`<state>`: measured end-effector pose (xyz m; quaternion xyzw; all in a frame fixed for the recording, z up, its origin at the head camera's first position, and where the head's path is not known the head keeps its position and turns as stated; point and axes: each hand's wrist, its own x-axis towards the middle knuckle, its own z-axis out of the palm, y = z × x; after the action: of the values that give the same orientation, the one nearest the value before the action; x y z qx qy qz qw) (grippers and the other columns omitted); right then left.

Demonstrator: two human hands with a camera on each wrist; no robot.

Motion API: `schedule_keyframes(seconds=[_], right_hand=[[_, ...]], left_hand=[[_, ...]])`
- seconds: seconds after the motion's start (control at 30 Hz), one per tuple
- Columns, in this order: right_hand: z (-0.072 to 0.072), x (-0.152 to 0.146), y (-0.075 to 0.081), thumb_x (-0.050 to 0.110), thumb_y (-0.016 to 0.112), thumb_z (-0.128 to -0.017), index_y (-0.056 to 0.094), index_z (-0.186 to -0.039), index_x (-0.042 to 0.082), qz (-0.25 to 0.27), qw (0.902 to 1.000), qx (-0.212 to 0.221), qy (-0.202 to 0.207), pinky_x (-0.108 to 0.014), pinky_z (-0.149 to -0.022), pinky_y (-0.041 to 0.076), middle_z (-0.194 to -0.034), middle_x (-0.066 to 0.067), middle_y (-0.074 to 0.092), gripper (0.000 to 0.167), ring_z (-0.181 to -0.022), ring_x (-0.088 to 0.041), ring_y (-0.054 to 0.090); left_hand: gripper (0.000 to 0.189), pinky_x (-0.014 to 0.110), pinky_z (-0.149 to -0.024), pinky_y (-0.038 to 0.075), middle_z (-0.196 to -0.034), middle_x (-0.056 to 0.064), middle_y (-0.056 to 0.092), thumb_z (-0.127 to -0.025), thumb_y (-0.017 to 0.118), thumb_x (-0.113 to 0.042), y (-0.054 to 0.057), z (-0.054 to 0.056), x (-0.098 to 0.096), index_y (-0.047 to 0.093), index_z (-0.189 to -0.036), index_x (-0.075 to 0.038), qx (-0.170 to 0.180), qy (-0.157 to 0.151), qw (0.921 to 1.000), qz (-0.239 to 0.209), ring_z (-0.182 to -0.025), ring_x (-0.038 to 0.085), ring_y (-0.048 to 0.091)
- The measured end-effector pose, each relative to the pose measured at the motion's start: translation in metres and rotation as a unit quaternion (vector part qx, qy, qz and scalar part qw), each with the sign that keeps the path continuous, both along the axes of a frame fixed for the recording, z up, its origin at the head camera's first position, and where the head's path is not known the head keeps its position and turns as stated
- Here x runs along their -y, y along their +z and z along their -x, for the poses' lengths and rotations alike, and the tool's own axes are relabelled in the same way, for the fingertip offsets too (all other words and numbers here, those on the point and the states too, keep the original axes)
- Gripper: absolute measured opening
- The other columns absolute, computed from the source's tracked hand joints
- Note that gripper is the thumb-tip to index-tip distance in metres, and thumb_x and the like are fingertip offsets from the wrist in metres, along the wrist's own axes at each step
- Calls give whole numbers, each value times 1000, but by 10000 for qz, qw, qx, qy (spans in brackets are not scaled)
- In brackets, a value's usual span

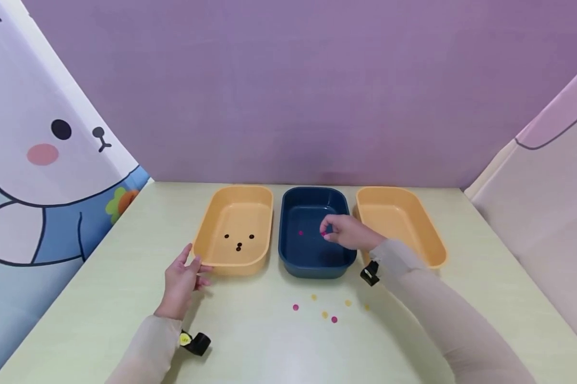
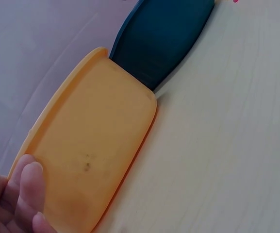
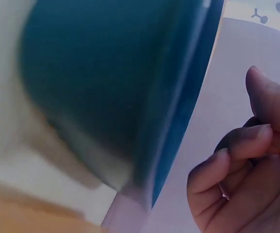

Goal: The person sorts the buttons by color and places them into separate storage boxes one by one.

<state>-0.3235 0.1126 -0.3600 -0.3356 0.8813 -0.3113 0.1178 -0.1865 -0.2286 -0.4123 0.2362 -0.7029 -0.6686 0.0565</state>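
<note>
In the head view my left hand (image 1: 182, 282) touches the near-left corner of a yellow tray (image 1: 235, 260). Its fingers (image 2: 32, 187) rest against the tray's outer wall in the left wrist view. Several small black discs (image 1: 251, 237) lie on that tray's floor. My right hand (image 1: 346, 231) is over the dark blue tray (image 1: 317, 269), thumb and forefinger pinching a small pink disc (image 1: 323, 233). The right wrist view shows the curled fingers (image 3: 207, 172) beside the blue tray's wall, with the disc hidden. Another pink disc (image 1: 301, 233) lies inside the blue tray.
A second yellow tray (image 1: 394, 213) stands right of the blue one, partly behind my right forearm. In front of the trays, loose pink discs (image 1: 295, 307) and yellow discs (image 1: 325, 314) lie on the pale table (image 1: 250, 341). A purple backdrop (image 1: 288, 96) rises behind.
</note>
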Motion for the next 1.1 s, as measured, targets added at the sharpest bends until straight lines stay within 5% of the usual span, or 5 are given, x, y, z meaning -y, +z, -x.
schedule_keyframes(seconds=[0.2,0.6,1.1], right_hand=[[11,17,6,0,62,-91,60,-101,-1,255,9994,113,221,-29,-63,39,-68,-2,44,10,-62,-18,42],[36,32,13,2,61,-93,60,-104,0,-58,9995,303,95,-28,-65,39,-64,-1,41,12,-59,-17,42],[58,50,-1,3,61,-92,61,-101,3,-339,9988,290,-194,-29,-71,41,-93,-8,61,9,-76,-19,49]], left_hand=[[57,17,-47,40,-65,-12,64,-105,34,-15,-1,1,-2,7,-155,-16,-78,-5,9999,-94,-45,4,53],[58,17,-46,38,-68,-10,65,-106,32,-15,-1,4,-5,2,-155,-19,-12,-261,9995,-175,-46,5,54],[58,17,-46,38,-66,-9,64,-106,30,-14,-2,4,-10,0,-155,-20,65,-264,9995,-144,-45,5,54]])
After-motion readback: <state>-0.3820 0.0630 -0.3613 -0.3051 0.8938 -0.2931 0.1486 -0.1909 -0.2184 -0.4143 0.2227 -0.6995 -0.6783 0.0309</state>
